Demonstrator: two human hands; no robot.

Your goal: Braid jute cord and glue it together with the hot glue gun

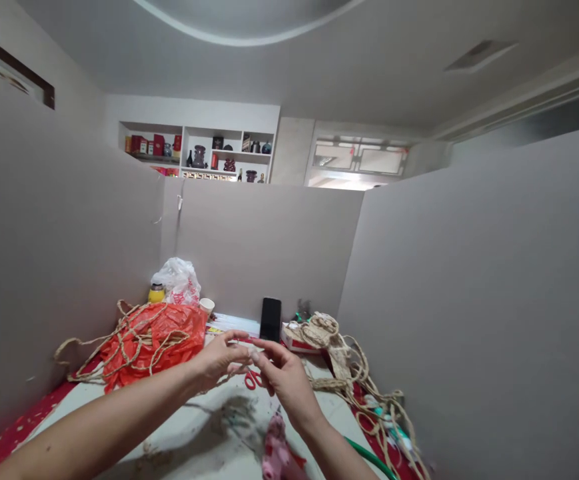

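Observation:
My left hand [222, 357] and my right hand [286, 380] meet over the middle of the table, fingertips almost together. The right thumb and fingers pinch around a tiny whitish bit, too small to name. Bent left fingers close in on the same spot; what they hold is hidden. Just below the fingertips lie red-handled scissors [252, 379]. A pink glue gun [275, 448] rests nearer to me, left of my right forearm. A light strand, perhaps thin rope, shows under the left hand.
Braided rope [322, 328] is heaped at the right, with loose loops along that edge. More rope lies over a red plastic bag [176, 323] at the left. A black phone [270, 319] leans at the back near a paper cup [207, 305]. Grey partitions [269, 247] enclose the table.

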